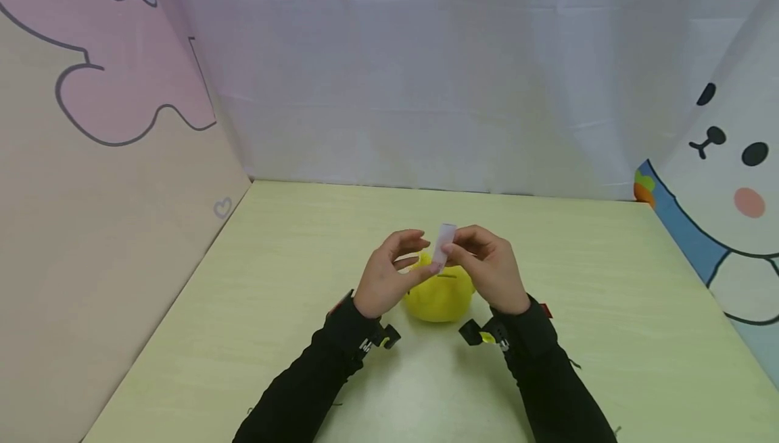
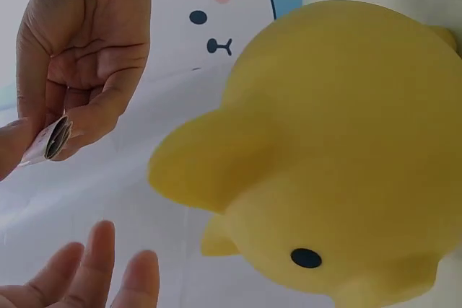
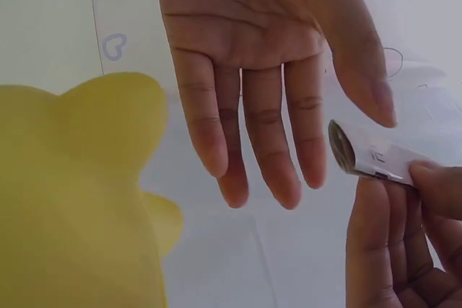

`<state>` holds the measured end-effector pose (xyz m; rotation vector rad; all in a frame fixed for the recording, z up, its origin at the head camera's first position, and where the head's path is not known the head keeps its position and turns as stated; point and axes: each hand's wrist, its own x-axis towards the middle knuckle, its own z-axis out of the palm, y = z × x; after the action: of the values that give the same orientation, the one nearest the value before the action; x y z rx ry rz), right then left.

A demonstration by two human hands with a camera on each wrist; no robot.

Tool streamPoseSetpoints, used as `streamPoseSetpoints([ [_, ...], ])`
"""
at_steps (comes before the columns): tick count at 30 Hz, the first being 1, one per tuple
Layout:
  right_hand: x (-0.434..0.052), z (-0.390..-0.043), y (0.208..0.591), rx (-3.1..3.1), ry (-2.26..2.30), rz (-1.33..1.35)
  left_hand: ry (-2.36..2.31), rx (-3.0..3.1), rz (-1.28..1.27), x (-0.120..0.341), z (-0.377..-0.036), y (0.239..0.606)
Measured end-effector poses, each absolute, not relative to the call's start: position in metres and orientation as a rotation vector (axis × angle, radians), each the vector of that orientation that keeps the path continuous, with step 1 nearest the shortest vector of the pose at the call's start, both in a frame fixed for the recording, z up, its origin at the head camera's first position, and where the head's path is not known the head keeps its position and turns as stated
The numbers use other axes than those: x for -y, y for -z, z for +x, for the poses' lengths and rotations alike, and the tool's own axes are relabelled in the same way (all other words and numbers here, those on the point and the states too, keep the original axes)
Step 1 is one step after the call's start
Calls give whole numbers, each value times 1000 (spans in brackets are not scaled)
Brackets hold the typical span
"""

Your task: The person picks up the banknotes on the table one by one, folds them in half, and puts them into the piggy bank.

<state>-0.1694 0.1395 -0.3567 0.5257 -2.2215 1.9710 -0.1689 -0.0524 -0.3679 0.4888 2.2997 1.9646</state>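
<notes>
Pinched between thumb and fingers of my right hand (image 1: 491, 268) is a small folded strip of paper (image 1: 443, 243), whitish outside with faint print. Its open end shows several darker layers in the right wrist view. My left hand (image 1: 389, 275) is beside it, fingers spread and fairly straight, thumb tip close to the strip's lower end; whether they touch I cannot tell. Below and behind the hands stands a yellow piggy bank (image 1: 439, 301) with a dark slot on top. The left wrist view shows its ears and one black eye; the hands partly cover it in the head view.
A pale yellow-green table (image 1: 274, 247) lies under the hands. White cloth (image 1: 395, 91) hangs behind it. Panels with cartoon figures stand on both sides, a pink one (image 1: 140, 78) at the left and a white one (image 1: 730, 179) at the right.
</notes>
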Motion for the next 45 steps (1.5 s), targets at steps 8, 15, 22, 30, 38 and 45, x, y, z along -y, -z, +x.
streamPoseSetpoints([
  [8, -148, -173, 366, 2097, -1979, 604, -1823, -2372, 427, 57, -168, 385],
  [15, -153, -175, 372, 2061, -1992, 609, -1664, -2396, 313, 58, -168, 402],
  [22, -157, -176, 378, 2090, -1969, 602, -1637, -2308, 307, 55, -171, 418],
  [30, -163, -178, 386, 2123, -1908, 592, -1646, -2236, 385, 50, -175, 433],
  [38, -165, -179, 396, 2221, -1861, 545, -1636, -2249, 415, 48, -176, 436],
  [45, -165, -180, 403, 2262, -1817, 570, -1610, -2283, 417, 47, -175, 436],
])
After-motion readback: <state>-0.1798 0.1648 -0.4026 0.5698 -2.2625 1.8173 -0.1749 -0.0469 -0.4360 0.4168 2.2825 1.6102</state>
